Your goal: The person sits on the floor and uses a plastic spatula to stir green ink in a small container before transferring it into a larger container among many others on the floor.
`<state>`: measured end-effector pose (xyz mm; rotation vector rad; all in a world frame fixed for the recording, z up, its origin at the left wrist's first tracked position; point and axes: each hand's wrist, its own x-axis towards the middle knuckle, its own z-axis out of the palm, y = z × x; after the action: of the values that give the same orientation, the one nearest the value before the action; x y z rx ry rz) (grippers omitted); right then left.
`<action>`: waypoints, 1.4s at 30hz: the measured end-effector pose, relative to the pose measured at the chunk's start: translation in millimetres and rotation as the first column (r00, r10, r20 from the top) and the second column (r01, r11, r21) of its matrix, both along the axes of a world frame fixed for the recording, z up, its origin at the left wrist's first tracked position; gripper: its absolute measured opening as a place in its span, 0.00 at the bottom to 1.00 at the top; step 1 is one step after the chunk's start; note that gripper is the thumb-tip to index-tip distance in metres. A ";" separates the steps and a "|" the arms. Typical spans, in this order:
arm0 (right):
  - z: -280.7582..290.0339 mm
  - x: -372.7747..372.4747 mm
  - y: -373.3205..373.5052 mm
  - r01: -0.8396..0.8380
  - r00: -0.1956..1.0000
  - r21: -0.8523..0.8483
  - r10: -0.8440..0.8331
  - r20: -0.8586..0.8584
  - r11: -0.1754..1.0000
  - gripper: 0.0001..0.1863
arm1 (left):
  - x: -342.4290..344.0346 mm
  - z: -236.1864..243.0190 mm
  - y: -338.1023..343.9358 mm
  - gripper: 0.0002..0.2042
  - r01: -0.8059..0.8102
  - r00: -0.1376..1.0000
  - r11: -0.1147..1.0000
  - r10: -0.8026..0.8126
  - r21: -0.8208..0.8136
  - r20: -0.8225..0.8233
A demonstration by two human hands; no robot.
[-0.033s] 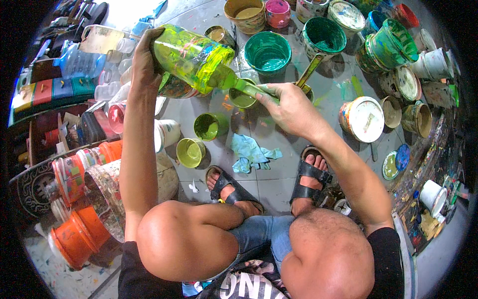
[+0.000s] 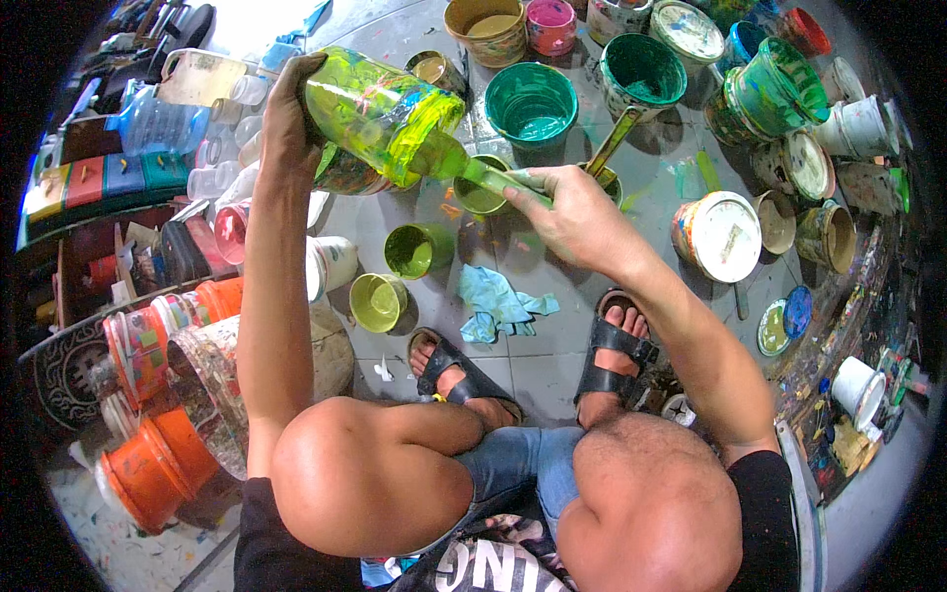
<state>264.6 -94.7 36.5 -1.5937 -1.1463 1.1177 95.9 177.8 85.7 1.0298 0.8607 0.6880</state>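
Observation:
My left hand [image 2: 292, 113] is closed round the base of a clear plastic jar [image 2: 365, 104] smeared with yellow-green paint, tilted with its mouth down to the right. Between the fingers of my right hand [image 2: 584, 219] is the handle of a green-coated spatula [image 2: 483, 176]. Its wide blade is at the jar's mouth. Below them stands a small cup of olive-green paint [image 2: 481, 197]. Two more green-stained cups, one darker [image 2: 409, 252] and one paler [image 2: 378, 303], sit nearer to me. Behind my right hand, a paint-stained stick [image 2: 614, 140] leans in a partly hidden cup.
Farther off are a bucket of green paint [image 2: 531, 104], a dark green one [image 2: 642, 71] and a pink tub [image 2: 550, 25]. A white-lidded bucket [image 2: 728, 237] stands at right. A blue rag [image 2: 501, 304] lies before my sandalled feet. Orange buckets [image 2: 158, 469] lie at left.
The spatula and my right fingers have shifted very slightly left at the jar's mouth. My left hand and the jar look almost unchanged.

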 end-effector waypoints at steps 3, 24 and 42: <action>-7.4 -2.9 0.9 -0.078 0.988 -0.145 0.057 -0.145 0.986 0.17 | 4.2 1.0 -2.2 0.10 -0.022 1.000 1.000 0.022 -0.003 0.006; -28.3 10.4 -56.6 -0.067 0.880 -0.391 -0.130 -0.456 0.918 0.19 | -12.2 -3.4 -43.6 0.24 -0.280 0.959 0.732 0.238 0.621 0.151; -141.0 -56.5 -69.5 0.360 0.874 0.262 -0.422 0.240 0.895 0.18 | -21.7 -6.3 -59.0 0.26 -0.398 0.916 0.740 0.289 0.542 0.278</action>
<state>208.1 -164.2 -104.6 -1.7594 -1.0186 0.4882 74.2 118.8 79.4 1.3482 0.6951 1.4141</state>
